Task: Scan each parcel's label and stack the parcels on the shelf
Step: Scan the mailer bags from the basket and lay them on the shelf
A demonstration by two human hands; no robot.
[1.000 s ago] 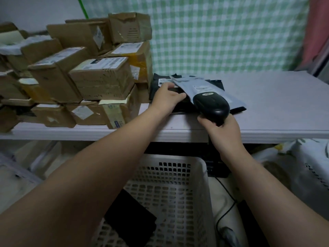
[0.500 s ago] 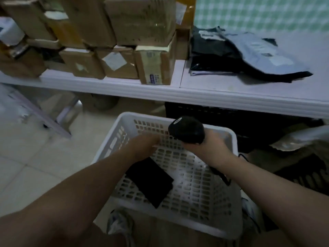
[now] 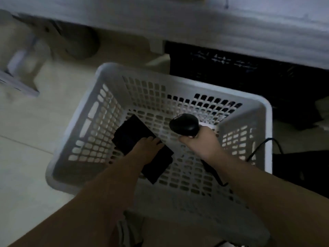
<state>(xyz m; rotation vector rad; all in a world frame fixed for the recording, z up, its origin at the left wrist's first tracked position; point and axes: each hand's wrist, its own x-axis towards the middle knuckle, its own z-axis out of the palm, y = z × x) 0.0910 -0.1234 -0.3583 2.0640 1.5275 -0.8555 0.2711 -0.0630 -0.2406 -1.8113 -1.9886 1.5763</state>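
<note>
Left hand (image 3: pixel 147 147) rests on the black parcel (image 3: pixel 127 135), which lies flat on the basket (image 3: pixel 178 77) floor; cannot tell whether it grips. Right hand (image 3: pixel 201 142) is wrapped round the scanner (image 3: pixel 184 124), above the basket. Best: hook fingers under the parcel's edge, lift, and turn the label toward the scanner before the shelf (image 3: pixel 231 24).

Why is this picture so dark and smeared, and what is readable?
Head view: dim; motion blur streaks the shelf edge up top; the black parcel shows no label detail under the left hand; the right hand gripping the scanner over the white basket reads clearly.
</note>
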